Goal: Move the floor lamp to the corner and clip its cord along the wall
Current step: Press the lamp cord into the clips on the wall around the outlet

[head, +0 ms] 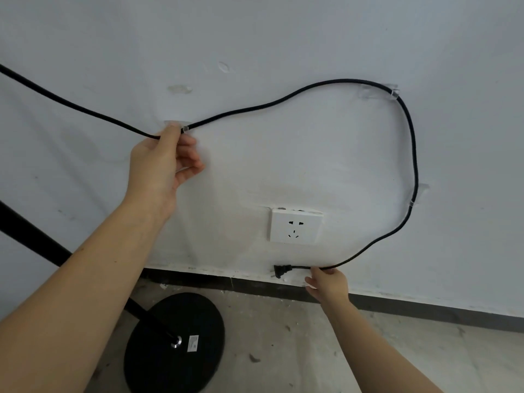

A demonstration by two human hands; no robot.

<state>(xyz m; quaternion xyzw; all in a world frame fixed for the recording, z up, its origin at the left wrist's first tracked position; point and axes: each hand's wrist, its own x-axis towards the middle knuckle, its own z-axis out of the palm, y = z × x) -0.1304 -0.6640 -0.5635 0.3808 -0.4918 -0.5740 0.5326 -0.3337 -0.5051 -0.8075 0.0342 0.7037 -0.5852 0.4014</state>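
Note:
A black cord (312,87) loops across the white wall. It passes through a clear clip (184,128) at the left, a second clear clip (393,93) at the upper right and a third clip (411,202) lower right. My left hand (163,163) pinches the cord at the left clip. My right hand (329,283) holds the cord just behind its black plug (282,270), which hangs unplugged below the wall socket (295,226). The lamp's round black base (175,341) stands on the floor with its black pole (34,236) rising to the left.
A dark baseboard (425,306) runs along the foot of the wall above a grey concrete floor (312,350). Two patches of old adhesive (180,88) mark the wall above the left clip.

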